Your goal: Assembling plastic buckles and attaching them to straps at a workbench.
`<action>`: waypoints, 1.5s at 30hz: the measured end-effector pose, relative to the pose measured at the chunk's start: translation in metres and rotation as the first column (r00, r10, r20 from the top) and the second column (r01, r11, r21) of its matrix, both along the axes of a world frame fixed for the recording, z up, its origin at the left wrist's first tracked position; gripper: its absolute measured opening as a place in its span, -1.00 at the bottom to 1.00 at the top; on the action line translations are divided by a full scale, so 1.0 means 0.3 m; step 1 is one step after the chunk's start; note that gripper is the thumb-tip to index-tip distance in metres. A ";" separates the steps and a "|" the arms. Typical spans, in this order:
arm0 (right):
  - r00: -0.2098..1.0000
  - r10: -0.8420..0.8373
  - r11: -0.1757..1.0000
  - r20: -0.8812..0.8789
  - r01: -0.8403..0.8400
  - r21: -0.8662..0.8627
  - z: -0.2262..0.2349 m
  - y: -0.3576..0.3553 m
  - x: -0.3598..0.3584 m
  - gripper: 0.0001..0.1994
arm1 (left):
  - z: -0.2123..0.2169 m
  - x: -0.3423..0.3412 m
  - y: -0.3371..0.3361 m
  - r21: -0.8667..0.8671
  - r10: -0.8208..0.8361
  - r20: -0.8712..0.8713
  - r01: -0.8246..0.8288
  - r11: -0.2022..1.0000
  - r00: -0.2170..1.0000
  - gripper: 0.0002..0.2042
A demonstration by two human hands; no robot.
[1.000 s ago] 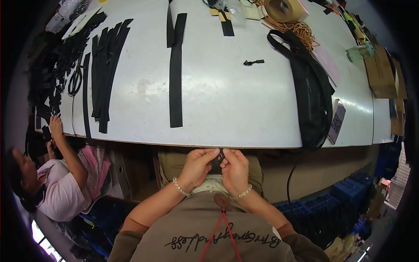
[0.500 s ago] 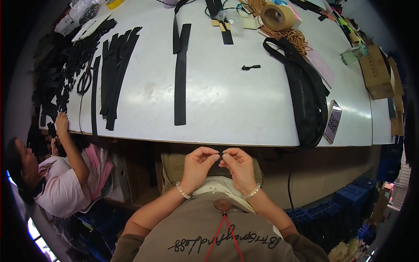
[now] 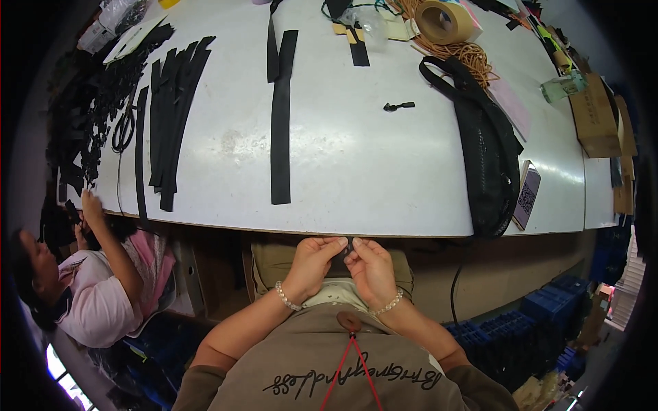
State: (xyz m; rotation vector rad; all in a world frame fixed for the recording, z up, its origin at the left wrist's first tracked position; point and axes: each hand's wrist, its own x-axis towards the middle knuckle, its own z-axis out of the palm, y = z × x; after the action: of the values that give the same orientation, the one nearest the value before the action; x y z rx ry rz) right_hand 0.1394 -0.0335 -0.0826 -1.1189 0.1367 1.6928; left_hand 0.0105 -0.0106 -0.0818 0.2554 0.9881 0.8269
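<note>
Just below the table's near edge, my left hand [image 3: 312, 266] and my right hand [image 3: 373, 267] meet fingertip to fingertip. Both pinch a small black piece [image 3: 349, 244], mostly covered by the fingers, so its kind cannot be made out. Ahead on the white table [image 3: 370, 178] lies a small black zip pull [image 3: 399, 106]. A long black strap [image 3: 280, 144] runs away from me, left of centre. To the right, a black bag [image 3: 488, 157] with a loop handle reaches the near edge.
Several black strips [image 3: 175, 123], black-handled scissors [image 3: 123, 130] and a dark heap of pieces [image 3: 82, 130] lie at left, where another person [image 3: 103, 294] works. A phone [image 3: 527, 195], a tape roll [image 3: 444, 22], brown cord [image 3: 466, 58] and a cardboard box [image 3: 593, 120] are at right.
My hands stay pinched together but have turned slightly, and a bit more of the black piece shows between them. The view has shifted a little. The other person's raised hand is lower.
</note>
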 end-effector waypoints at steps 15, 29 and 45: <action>0.991 0.093 0.996 -0.096 -0.091 0.025 0.049 0.023 0.025 -0.97 | 0.072 -0.014 -0.003 -0.012 -0.051 -0.094 0.050 0.999 0.994 -0.92; 0.785 -0.070 0.633 0.615 -0.442 0.636 0.211 -0.037 0.076 -0.83 | 0.187 -0.060 -0.039 0.837 0.209 -0.393 0.255 0.484 0.895 -0.81; 0.638 0.250 0.715 0.728 -0.629 0.306 0.166 -0.017 0.113 -0.93 | 0.130 -0.042 -0.050 0.369 -0.120 -0.379 0.269 0.890 0.918 -0.88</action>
State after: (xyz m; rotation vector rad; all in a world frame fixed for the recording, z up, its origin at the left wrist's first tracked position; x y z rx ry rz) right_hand 0.1735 -0.0386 -0.0327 -1.2824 -1.1169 1.5041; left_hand -0.0020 -0.0258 -0.0427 0.8839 1.0838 0.8124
